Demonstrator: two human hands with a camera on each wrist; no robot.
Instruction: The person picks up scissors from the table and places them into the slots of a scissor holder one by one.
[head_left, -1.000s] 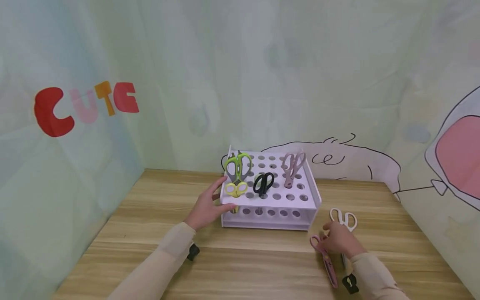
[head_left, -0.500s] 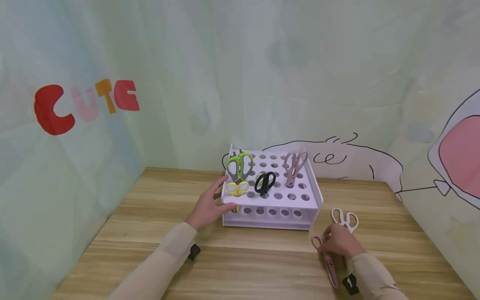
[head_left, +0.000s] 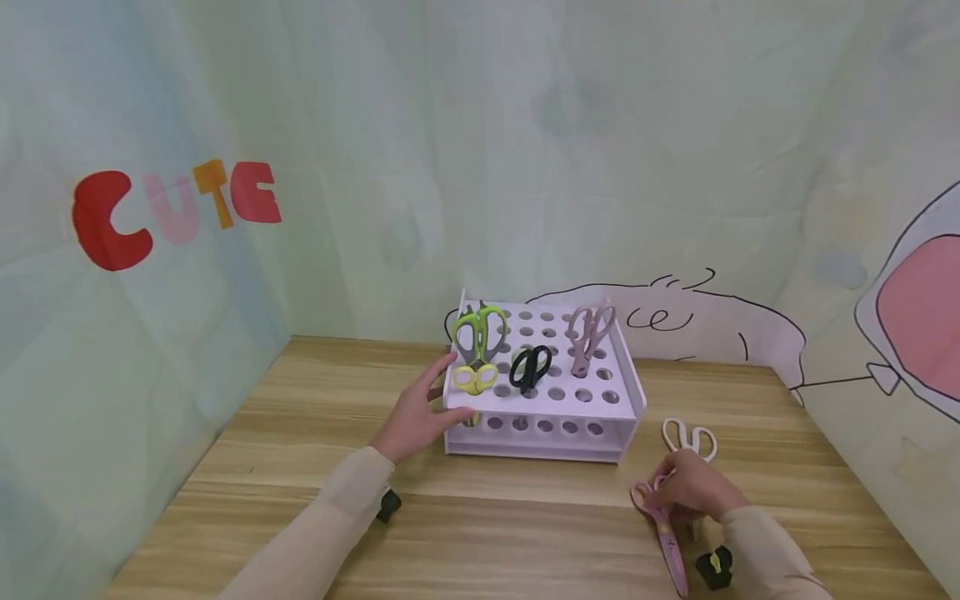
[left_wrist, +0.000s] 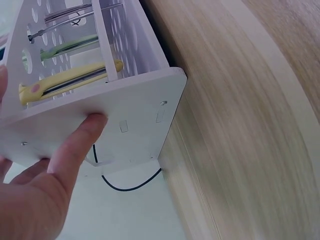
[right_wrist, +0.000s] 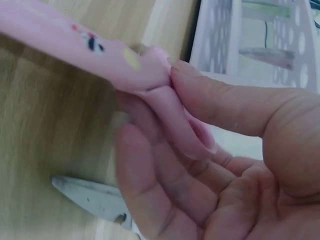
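My right hand (head_left: 697,483) pinches pink scissors (head_left: 670,546) by the handle, between thumb and fingers. Their pink blade cover (right_wrist: 60,42) points away at upper left in the right wrist view. White-handled scissors (head_left: 690,437) lie on the table, partly hidden by that hand; their bare blade (right_wrist: 90,197) shows below the fingers. My left hand (head_left: 420,417) rests against the left side of a white rack (head_left: 536,404), one digit pressing its side panel (left_wrist: 135,120). The rack holds green scissors (head_left: 480,329), yellow scissors (head_left: 475,377), black scissors (head_left: 530,367) and mauve scissors (head_left: 588,337).
Wooden table (head_left: 525,533) under everything. A printed curtain (head_left: 450,167) hangs behind and at both sides. Small dark pieces show by each wrist, a black one (head_left: 715,568) at the right. The rack's top has several round holes.
My right hand has drawn the pink scissors slightly right and toward me, and their blade cover has turned over to show its printed face. The left hand stays on the rack.
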